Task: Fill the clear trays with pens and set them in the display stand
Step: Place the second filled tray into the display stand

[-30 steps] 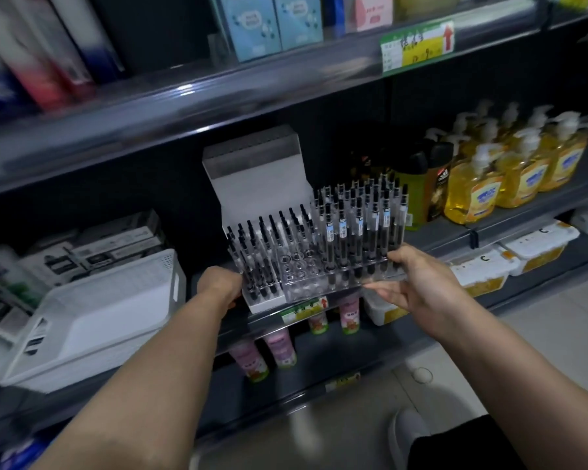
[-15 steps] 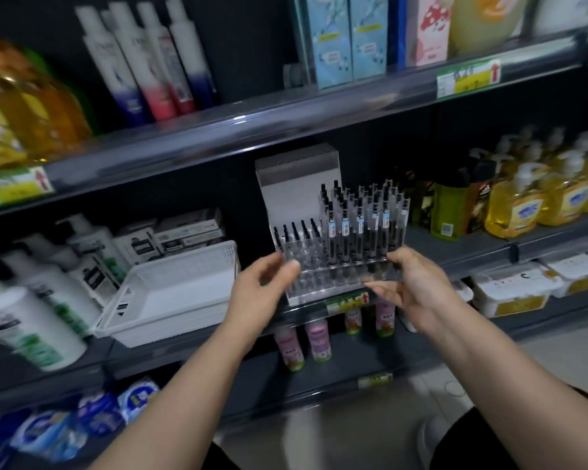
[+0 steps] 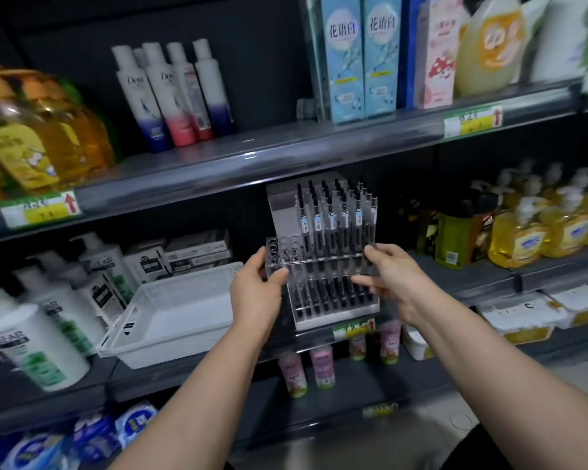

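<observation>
Holding: both hands grip one clear tray [image 3: 319, 262], one at each end, so the hands are apart with the tray spanning the gap between them.
Left hand [image 3: 255, 290]: clamped on the tray's left end, thumb on the near face and fingers curled round the far side.
Right hand [image 3: 387, 276]: clamped on the tray's right end, thumb lying along the top edge and fingers curled beneath the near face.
Clear tray: held roughly level in front of the middle shelf [image 3: 472, 276], above the front part of the display stand [image 3: 336, 315]. Whether it touches the stand cannot be told.
Pens [image 3: 336, 218]: upright in the tray's holes, dark caps uppermost, filling the middle and right columns.
Empty holes [image 3: 279, 247]: the leftmost columns of the tray, beside the left hand.
Display stand: on the middle shelf near its front edge, with a white base and a white back panel [image 3: 282, 212] rising behind the held pens.
Lower pens [image 3: 330, 293]: a row of dark pens already in the stand, seen below the held tray.
White basket [image 3: 184, 310]: on the same shelf, left of the stand.
Yellow pump bottles [image 3: 523, 239]: on the same shelf, well to the right.
Price label [image 3: 352, 329]: on the shelf edge just under the stand.
Shampoo bottles [image 3: 170, 96]: upright on the shelf above, left of the pale blue boxes [image 3: 360, 56].
</observation>
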